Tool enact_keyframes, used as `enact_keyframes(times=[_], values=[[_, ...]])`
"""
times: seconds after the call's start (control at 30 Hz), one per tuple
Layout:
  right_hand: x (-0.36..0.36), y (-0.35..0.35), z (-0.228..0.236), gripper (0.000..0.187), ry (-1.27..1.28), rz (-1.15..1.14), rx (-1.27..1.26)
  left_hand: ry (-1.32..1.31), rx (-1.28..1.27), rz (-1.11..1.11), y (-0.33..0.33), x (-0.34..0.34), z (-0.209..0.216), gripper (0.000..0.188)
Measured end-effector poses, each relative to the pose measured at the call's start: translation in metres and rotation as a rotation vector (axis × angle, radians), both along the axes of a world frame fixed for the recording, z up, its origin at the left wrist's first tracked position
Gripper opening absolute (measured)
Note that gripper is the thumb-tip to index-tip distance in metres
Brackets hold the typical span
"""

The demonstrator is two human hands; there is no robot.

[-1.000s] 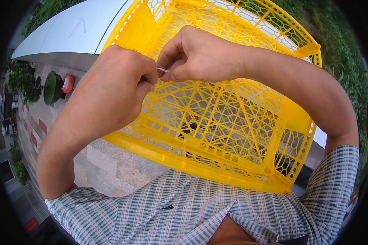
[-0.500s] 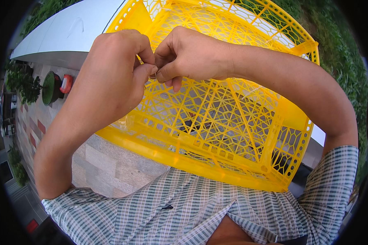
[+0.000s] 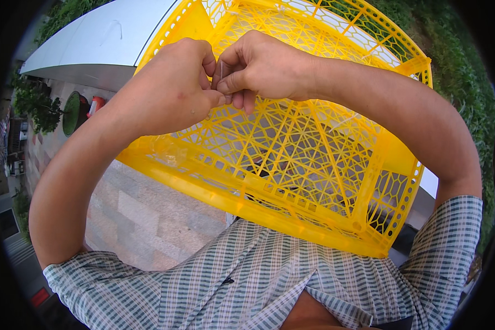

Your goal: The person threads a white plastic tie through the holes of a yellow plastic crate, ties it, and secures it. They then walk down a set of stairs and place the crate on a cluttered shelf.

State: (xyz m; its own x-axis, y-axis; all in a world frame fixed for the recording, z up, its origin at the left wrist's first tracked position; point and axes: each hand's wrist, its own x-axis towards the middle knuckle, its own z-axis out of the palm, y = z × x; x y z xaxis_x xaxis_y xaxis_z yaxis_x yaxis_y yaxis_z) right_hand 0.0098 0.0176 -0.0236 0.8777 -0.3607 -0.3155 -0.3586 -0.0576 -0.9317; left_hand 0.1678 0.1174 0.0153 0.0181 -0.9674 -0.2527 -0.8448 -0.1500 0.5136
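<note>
A yellow plastic lattice crate (image 3: 253,190) stands in front of me, its open top facing up. Over its left part my left hand (image 3: 184,91) and my right hand (image 3: 264,69) meet at the fingertips. Both hands are pinched closed. Something thin and pale shows between the right thumb and fingers, too small to name. What the left fingers pinch is hidden. Clear film or tape (image 3: 173,151) clings to the crate's near left corner, below my left hand.
A white ledge (image 3: 88,44) runs along the far left of the crate. Beyond it stand a green potted plant (image 3: 36,107), a round green-topped planter (image 3: 71,114) and a red object (image 3: 96,104) on the paving (image 3: 143,214). Green plants (image 3: 451,71) grow at the right.
Both hands have shifted slightly, the left one moving right and its wrist turning flatter. The fingertips remain together. The crate has barely moved.
</note>
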Motion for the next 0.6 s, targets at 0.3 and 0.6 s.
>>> enact_keyframes(times=[0.3,0.6], values=[[0.005,-0.012,-0.007,0.009,0.093,-0.093,0.050,-0.090,-0.178,-0.169,-0.007,-0.005,-0.013,0.014],[0.012,-0.012,-0.005,0.012,0.141,-0.129,0.040,-0.228,-0.279,-0.276,0.004,-0.009,-0.020,0.008]])
